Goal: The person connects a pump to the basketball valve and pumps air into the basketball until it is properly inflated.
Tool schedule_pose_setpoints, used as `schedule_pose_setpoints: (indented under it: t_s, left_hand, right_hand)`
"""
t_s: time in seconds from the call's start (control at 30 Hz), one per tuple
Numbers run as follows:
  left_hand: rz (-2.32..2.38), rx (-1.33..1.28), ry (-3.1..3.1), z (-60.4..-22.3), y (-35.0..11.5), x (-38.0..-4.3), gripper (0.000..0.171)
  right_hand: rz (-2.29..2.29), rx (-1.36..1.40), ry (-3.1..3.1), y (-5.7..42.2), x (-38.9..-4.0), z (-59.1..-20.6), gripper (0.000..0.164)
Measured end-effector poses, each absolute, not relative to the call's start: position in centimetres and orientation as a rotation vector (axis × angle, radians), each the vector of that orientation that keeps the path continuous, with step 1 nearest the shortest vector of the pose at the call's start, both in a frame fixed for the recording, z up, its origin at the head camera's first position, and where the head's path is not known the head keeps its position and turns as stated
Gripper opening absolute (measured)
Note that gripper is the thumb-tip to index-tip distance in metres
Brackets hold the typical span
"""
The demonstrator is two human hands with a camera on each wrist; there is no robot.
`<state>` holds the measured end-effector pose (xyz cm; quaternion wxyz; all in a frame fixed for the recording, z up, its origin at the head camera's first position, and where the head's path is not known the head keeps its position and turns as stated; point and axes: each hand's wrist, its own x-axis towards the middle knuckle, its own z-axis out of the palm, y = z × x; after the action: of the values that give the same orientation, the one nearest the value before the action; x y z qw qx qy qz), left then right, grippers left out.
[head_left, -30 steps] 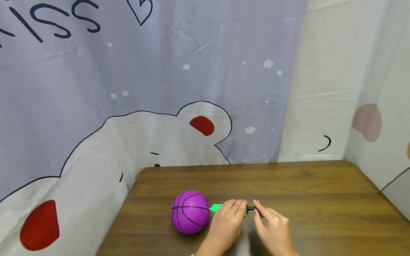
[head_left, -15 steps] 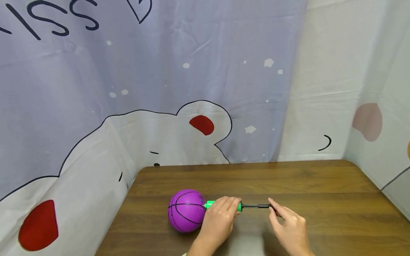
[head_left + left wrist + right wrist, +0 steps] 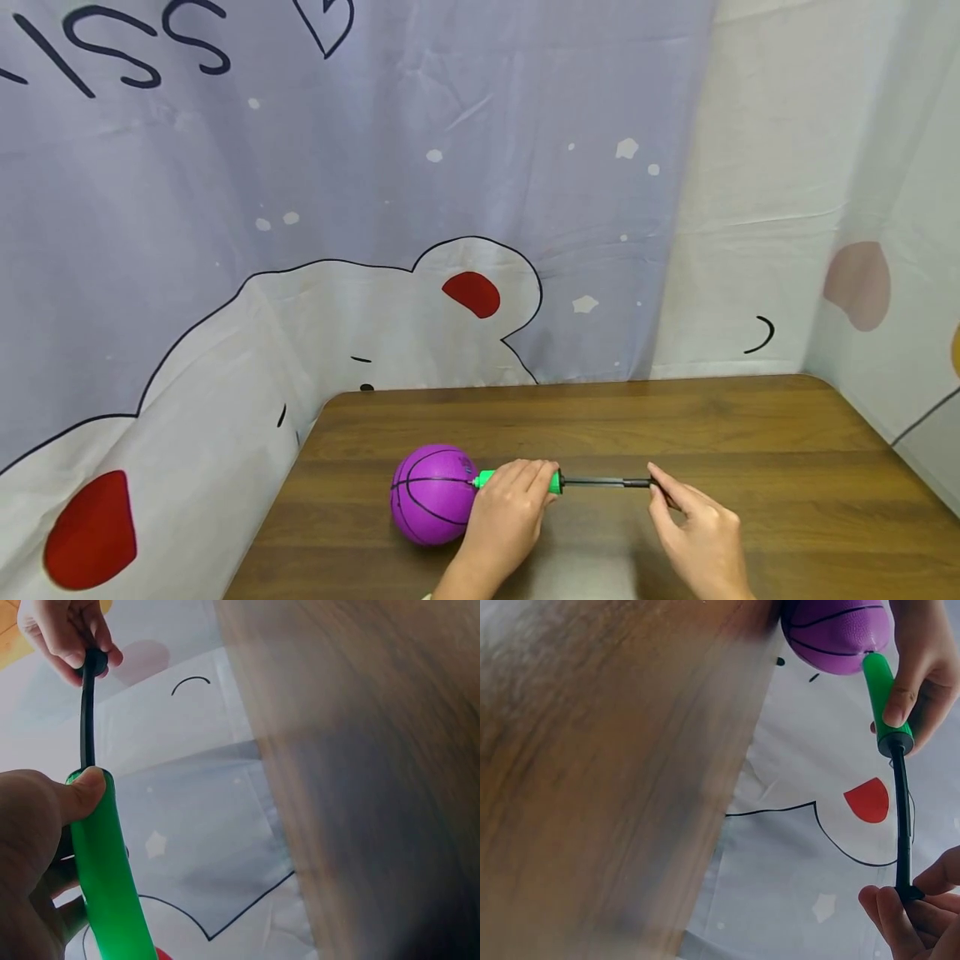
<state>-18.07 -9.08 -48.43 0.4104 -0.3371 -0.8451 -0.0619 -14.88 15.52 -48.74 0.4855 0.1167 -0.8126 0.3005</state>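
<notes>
A purple ball with black basketball lines sits toward the left of the table. The tip of a green hand pump meets the ball's right side. My left hand grips the pump's green barrel, its thumb lying along the end of the barrel in the left wrist view. Out of that end runs a long dark rod. My right hand pinches the black handle at the rod's far end between thumb and fingers. Ball, pump and rod lie in one line, roughly level.
The brown wooden table extends around both hands. Behind it hangs a printed curtain with cartoon shapes, which meets the table's back edge. More pale printed fabric closes off the right side.
My right hand has drawn the handle to the right, so much more of the rod shows outside the green barrel. The ball and left hand have shifted slightly left.
</notes>
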Motion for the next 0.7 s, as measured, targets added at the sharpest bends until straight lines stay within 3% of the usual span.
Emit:
schedule_pose_setpoints:
  t_s: [0.7]
  left_hand:
    - [-0.120,-0.869,-2.064,-48.7,-7.5,-17.5,0.029]
  right_hand:
    - [0.714,0.336,-1.933,14.6,-14.9,-49.2,0.031]
